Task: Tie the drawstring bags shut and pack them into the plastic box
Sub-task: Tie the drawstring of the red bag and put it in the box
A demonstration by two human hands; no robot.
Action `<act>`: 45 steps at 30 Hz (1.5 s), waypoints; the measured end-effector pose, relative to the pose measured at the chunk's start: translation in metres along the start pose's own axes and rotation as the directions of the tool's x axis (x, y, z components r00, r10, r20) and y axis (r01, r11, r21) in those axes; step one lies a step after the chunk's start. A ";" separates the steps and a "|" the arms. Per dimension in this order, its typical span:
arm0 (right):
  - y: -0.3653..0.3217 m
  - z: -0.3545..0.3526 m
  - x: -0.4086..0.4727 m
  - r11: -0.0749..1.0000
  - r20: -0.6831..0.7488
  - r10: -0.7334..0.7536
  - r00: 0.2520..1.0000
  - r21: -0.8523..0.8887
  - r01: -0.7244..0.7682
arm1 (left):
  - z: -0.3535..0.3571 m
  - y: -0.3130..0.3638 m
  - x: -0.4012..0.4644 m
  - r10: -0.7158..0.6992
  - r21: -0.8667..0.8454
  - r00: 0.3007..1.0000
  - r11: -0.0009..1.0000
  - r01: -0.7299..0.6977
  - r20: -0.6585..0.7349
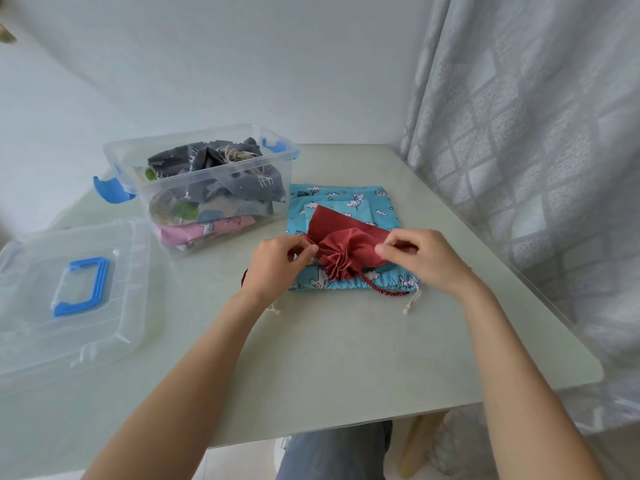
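Note:
A red satin drawstring bag (346,242) lies on a blue cloud-print drawstring bag (377,206) in the middle of the table, its mouth gathered toward me. My left hand (277,263) pinches the red cord at the bag's left side. My right hand (419,258) pinches the red fabric or cord at its right side. A loop of red cord (382,287) trails over the blue bag's gathered hem. The clear plastic box (180,202) with blue latches stands to the left, holding several tied bags in grey, pink and tree prints.
The box's clear lid (45,306) with a blue handle lies at the left table edge. A grey patterned curtain (536,133) hangs close along the table's right side. White walls stand behind. The table's near edge ends above my knee.

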State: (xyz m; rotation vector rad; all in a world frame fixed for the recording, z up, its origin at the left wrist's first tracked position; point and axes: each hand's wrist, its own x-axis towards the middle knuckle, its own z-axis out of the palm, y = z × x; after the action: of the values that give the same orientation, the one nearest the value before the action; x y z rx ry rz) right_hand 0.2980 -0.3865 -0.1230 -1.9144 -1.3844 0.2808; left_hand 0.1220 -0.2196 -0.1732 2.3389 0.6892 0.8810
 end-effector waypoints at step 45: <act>-0.018 0.068 0.043 0.825 0.150 0.129 0.980 0.532 -0.190 | -0.005 0.010 0.015 0.113 -0.214 0.953 0.975 -0.052 0.283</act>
State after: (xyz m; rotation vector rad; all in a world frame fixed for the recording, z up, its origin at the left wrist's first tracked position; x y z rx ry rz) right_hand 0.2635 -0.3157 -0.1477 -1.5436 -1.0543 0.7858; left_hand 0.1309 -0.2155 -0.1570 2.2592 0.3609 0.5884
